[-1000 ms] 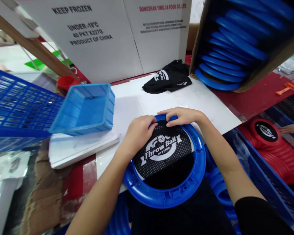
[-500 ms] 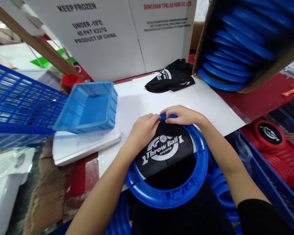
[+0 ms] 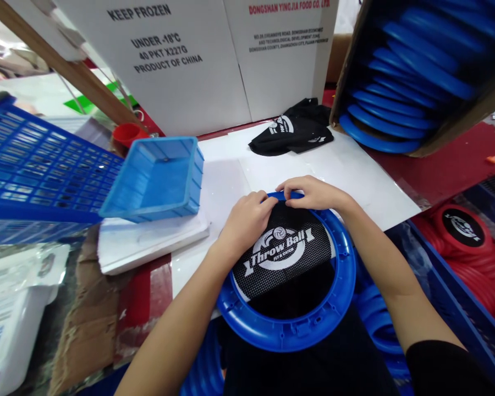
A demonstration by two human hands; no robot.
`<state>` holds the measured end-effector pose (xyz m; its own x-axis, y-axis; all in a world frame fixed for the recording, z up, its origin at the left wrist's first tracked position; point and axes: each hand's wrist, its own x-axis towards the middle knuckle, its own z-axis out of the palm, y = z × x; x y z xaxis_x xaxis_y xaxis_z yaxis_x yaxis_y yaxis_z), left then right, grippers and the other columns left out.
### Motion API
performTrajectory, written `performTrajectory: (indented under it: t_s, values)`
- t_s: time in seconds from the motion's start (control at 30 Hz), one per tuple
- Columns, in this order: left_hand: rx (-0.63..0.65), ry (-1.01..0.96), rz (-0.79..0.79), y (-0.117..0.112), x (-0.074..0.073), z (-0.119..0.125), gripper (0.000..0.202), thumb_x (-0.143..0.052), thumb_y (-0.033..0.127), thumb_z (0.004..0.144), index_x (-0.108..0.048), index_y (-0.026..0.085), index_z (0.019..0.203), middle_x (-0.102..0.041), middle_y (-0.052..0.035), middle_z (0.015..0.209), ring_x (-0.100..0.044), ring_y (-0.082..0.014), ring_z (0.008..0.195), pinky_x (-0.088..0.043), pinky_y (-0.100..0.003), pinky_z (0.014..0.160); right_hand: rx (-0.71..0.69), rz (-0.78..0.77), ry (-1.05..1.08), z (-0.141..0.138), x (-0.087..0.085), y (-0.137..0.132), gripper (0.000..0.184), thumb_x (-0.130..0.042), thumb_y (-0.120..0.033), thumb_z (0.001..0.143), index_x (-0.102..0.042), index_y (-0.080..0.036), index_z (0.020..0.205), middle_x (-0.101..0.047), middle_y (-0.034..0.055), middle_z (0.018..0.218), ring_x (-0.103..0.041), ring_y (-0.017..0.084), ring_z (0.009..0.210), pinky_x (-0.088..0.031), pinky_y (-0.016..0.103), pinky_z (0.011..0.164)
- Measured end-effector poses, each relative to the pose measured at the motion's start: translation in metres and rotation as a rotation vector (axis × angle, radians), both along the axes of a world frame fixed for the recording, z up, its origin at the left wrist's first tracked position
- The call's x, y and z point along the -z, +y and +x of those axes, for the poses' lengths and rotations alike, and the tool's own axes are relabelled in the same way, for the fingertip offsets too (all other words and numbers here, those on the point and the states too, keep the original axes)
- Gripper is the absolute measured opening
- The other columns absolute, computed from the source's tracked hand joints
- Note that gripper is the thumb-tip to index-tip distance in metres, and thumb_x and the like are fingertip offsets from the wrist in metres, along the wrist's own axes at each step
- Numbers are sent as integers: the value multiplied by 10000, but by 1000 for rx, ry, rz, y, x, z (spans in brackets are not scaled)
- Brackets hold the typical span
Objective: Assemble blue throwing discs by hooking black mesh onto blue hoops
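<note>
A blue plastic ring [image 3: 286, 335], its ribbed inner side facing up, rests over my lap and the near table edge. Across its upper part lies a black mesh fabric [image 3: 282, 258] printed "Throw Ball" in white; the ring's lower opening shows dark. My left hand [image 3: 251, 217] is closed at the ring's far rim, its thumb and fingers pressing the mesh edge there. Beside it my right hand [image 3: 309, 192] pinches the same rim with bent fingers. The fingertips partly hide where mesh meets ring. More black printed fabric [image 3: 295, 129] lies crumpled farther back.
Behind stands a white carton [image 3: 198, 60]. A light blue bin [image 3: 160, 179] sits on papers at left, beside a blue basket [image 3: 45, 159]. At right, a cardboard box [image 3: 449, 129] holds several blue rings; red rings [image 3: 474, 280] fill a crate.
The view has shifted slightly, so everything sits a little farther right. My left thumb has moved a little along the far rim toward my right hand. Both hands stay at the ring.
</note>
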<state>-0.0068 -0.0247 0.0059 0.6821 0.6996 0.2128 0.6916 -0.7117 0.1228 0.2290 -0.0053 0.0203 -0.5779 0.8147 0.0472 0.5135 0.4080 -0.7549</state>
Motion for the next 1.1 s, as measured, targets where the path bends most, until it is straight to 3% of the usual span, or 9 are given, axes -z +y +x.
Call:
performTrajectory:
  t_s: [0.27,0.43,0.63,0.9,1.1]
  values:
    - [-13,-7,-3,-2,-2,1,273,-405,186,1077,-668,184,1151,-700,-107,1004,-640,-238,896,-499,-349,774,10,-20,-20,0,1,1,53,-628,-222,863,-678,-206,858,-730,102,1316,-675,254,1216,-480,457,1098]
    - [-11,11,16,-2,-2,2,266,-395,164,1075,-654,192,1127,-700,-97,992,-638,-229,894,-497,-341,768,-5,19,-3,-2,5,4,86,-643,-288,906,-698,-222,899,-761,67,1206,-684,245,1163,-500,440,1069]
    - [-7,-7,14,-2,-1,2,264,-399,173,1072,-659,195,1114,-695,-102,993,-630,-232,883,-493,-344,759,-19,36,-1,-2,7,6,71,-642,-255,881,-685,-222,836,-750,70,1217,-678,242,1162,-487,446,1092]
    - [-12,7,-10,-2,1,1,307,-408,156,1063,-679,185,1205,-687,-124,1049,-634,-247,897,-500,-354,750,83,-2,47,-7,10,5,24,-616,-197,790,-634,-206,776,-760,91,1173,-698,245,1111,-513,429,1032]
    - [-18,40,6,-2,0,1,319,-433,108,1024,-702,190,1175,-686,-137,1072,-626,-250,894,-498,-353,738,135,-33,65,-12,13,4,30,-603,-190,750,-588,-210,734,-750,93,1121,-691,249,1086,-519,415,1016]
